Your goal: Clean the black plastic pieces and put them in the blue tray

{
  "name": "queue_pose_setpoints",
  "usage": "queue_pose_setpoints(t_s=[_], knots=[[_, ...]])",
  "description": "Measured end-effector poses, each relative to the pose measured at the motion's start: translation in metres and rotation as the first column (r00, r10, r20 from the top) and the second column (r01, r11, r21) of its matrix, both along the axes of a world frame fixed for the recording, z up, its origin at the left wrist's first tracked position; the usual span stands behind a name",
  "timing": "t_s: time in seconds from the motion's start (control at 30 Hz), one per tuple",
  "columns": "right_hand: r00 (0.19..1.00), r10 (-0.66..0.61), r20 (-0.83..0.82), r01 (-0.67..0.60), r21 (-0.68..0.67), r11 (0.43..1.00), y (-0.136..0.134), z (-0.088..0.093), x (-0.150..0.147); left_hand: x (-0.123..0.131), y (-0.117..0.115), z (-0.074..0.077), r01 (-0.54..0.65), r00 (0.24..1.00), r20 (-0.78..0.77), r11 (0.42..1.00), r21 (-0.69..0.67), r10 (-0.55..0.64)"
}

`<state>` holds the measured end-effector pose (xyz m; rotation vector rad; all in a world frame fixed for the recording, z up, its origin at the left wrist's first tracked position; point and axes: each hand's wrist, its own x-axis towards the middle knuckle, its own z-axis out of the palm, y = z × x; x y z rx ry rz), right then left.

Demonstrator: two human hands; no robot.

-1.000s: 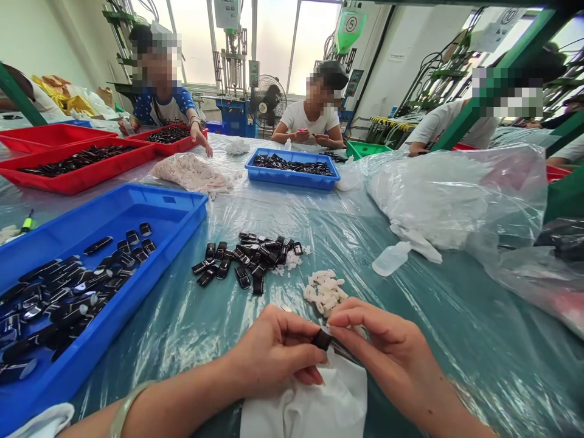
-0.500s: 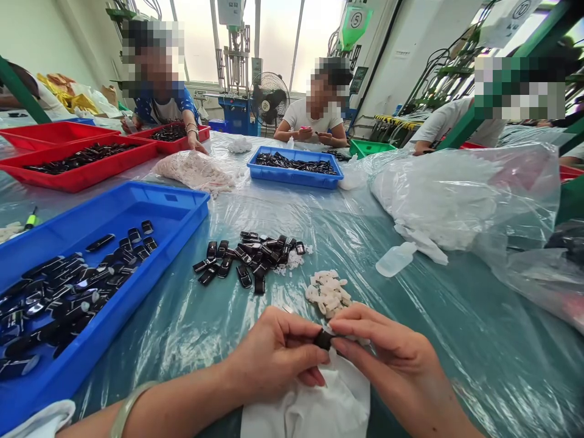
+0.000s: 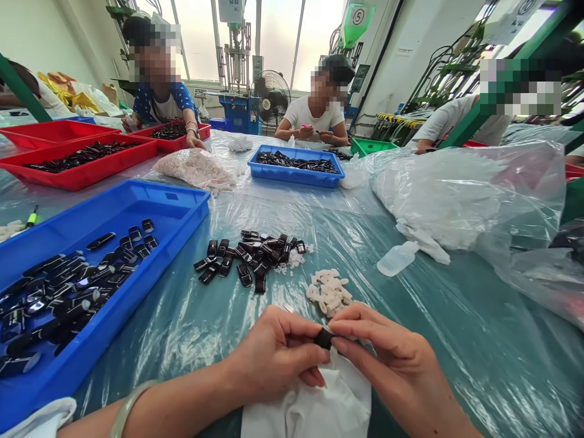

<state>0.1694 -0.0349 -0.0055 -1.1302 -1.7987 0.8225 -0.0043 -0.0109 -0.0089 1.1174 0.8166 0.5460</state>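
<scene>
Between the fingertips of my left hand [image 3: 278, 353] and my right hand [image 3: 387, 359] is a small black glossy plastic piece [image 3: 323, 338]. The left thumb and fingers pinch its left side; the right thumb and forefinger press at its right end. Fingers cover much of the piece. A white cloth [image 3: 314, 404] lies beneath both hands. Just beyond them sits a heap of small off-white oval pieces [image 3: 329, 291]. Farther up and left is a pile of similar black pieces [image 3: 255, 252], with small white bits [image 3: 294, 258] at its right edge.
A large blue tray [image 3: 182, 204] holding black pieces stands at left. Red trays [image 3: 77, 179] and a smaller blue tray [image 3: 296, 176] are farther back. A small translucent bottle [image 3: 396, 260] and a big clear plastic bag [image 3: 438, 201] lie at right. Several people sit around the table.
My hands and the black piece stay almost in place. The camera view shifts very slightly. Across the table, the co-worker in blue sleeves raises their head a little.
</scene>
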Motion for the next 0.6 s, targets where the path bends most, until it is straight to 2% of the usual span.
queue_pose_setpoints(t_s=[0.27, 0.47, 0.6], knots=[[0.998, -0.056, 0.040, 0.055, 0.027, 0.998, -0.003, 0.001, -0.004, 0.000, -0.001, 0.000, 0.004, 0.999, -0.040, 0.999, 0.050, -0.002], [0.998, -0.049, 0.029, 0.047, 0.075, 0.996, -0.003, -0.008, 0.000, -0.001, 0.004, 0.003, -0.034, 0.999, 0.028, 0.999, -0.016, 0.035], [0.994, -0.112, 0.007, 0.111, 0.096, 0.989, 0.001, -0.011, 0.004, -0.002, 0.005, 0.006, -0.061, 0.995, 0.071, 0.994, -0.094, 0.068]])
